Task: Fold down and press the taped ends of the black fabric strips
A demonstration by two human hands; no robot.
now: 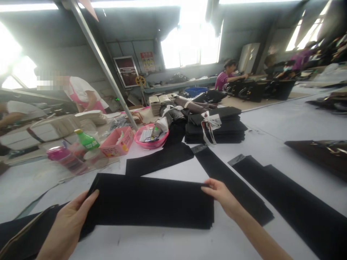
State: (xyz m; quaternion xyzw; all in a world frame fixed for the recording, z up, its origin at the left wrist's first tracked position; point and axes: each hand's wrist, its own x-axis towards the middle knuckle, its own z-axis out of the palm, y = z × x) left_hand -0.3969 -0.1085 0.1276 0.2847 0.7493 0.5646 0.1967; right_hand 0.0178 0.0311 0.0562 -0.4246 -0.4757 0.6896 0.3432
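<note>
- Nearest the camera, on the white worktable (284,122), a stack of black fabric sheets (151,202) lies flat, held at both ends.
- Left hand (67,224): fingers extended and close together, pressed along the stack's left edge, thumb over the top.
- Right hand (221,195): fingers curled over the stack's far right corner, pinching it.
- Long black strips (233,184) lie just right of the stack; a tied bundle of black pieces (217,126) sits farther back.
- Pink basin (151,137), pink box (118,142) and green bottle (86,139) stand at the left.
- Other workers sit at distant tables under bright windows.
</note>
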